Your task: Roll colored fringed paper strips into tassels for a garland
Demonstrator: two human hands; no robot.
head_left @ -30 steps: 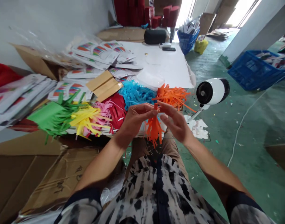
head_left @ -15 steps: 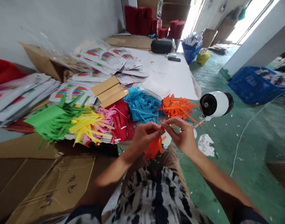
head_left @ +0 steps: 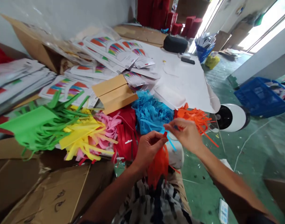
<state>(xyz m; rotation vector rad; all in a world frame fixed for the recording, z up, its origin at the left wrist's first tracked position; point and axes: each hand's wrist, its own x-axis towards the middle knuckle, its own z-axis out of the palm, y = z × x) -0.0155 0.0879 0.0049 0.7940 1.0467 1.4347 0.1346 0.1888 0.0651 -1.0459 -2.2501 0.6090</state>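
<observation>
Pinches the orange tassel (head_left: 158, 166) by its top with the left hand (head_left: 150, 147) alone now, letting it hang before the shirt (head_left: 154, 202); parts the right hand (head_left: 189, 134), bunched near the blue strips (head_left: 153, 113), cannot tell whether empty. Leaves support to one side.

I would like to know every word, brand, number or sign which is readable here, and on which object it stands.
No text is clear enough to read.
Cardboard box: dark handwritten marks, too blurred.
White printed packages: any lettering is too small.
</observation>
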